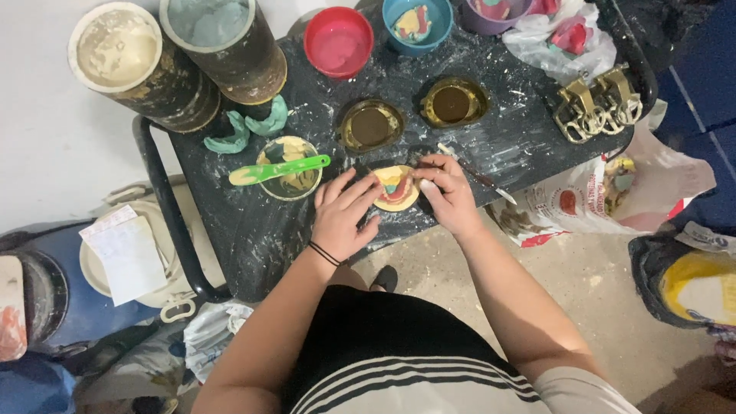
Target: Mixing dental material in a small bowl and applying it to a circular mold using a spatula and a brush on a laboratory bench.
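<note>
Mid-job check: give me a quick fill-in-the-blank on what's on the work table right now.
1. Both hands, the left hand and right hand, press on a round ____ disc of mixed colours.
2. The spatula lying across the small bowl is ____.
3. The empty plastic bowl at the table's far edge is ____.

Missing words: yellow; green; red

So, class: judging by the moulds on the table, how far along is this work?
Done: one mould looks filled, with a green spatula across it. In hand: the left hand and right hand press coloured paste into a round mould. Left: two brass moulds behind look unfilled.
</note>
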